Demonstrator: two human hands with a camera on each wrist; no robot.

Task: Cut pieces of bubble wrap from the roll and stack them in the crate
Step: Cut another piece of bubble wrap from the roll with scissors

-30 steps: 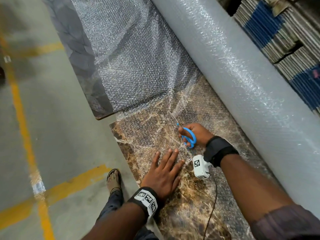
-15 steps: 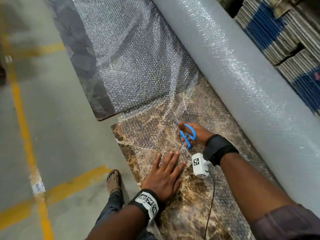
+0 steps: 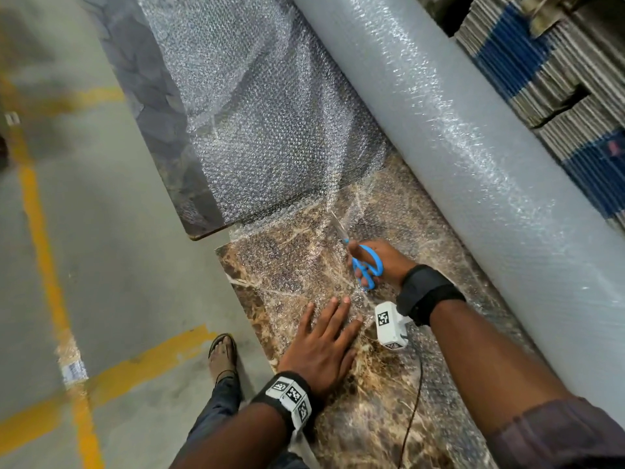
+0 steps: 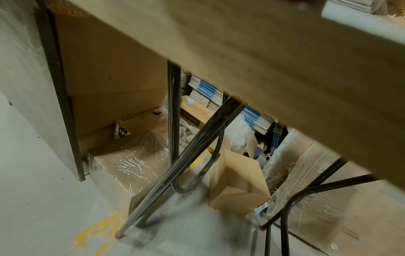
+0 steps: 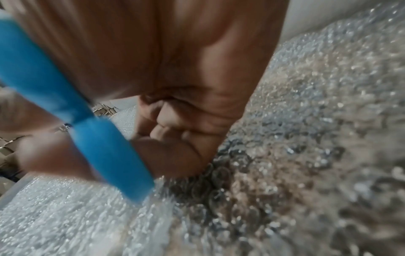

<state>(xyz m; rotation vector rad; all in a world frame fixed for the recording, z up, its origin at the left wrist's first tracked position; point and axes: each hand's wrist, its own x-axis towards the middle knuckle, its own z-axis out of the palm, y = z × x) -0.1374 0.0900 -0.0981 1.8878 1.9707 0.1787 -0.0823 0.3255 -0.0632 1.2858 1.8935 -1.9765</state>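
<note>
A big roll of bubble wrap (image 3: 473,157) lies along the back of the tables. Its loose sheet (image 3: 270,137) is spread forward over a brown marble table top (image 3: 372,384). My left hand (image 3: 324,346) lies flat with straight fingers on the sheet, pressing it down. My right hand (image 3: 378,265) grips blue-handled scissors (image 3: 367,265), whose blades (image 3: 339,226) point away from me into the sheet. In the right wrist view the blue handle (image 5: 92,138) crosses my curled fingers (image 5: 175,131) over the bubble wrap (image 5: 306,155). No crate is in sight.
A second, grey table top (image 3: 152,113) adjoins at the far left. Stacks of flat cartons (image 3: 558,79) stand behind the roll. The concrete floor (image 3: 101,248) has yellow lines, and my sandalled foot (image 3: 223,353) is by the table's edge. Under the tables are metal legs (image 4: 175,121) and boxes (image 4: 236,181).
My right hand has pushed the scissors forward along the sheet, away from me. The left hand has stayed flat on the wrap.
</note>
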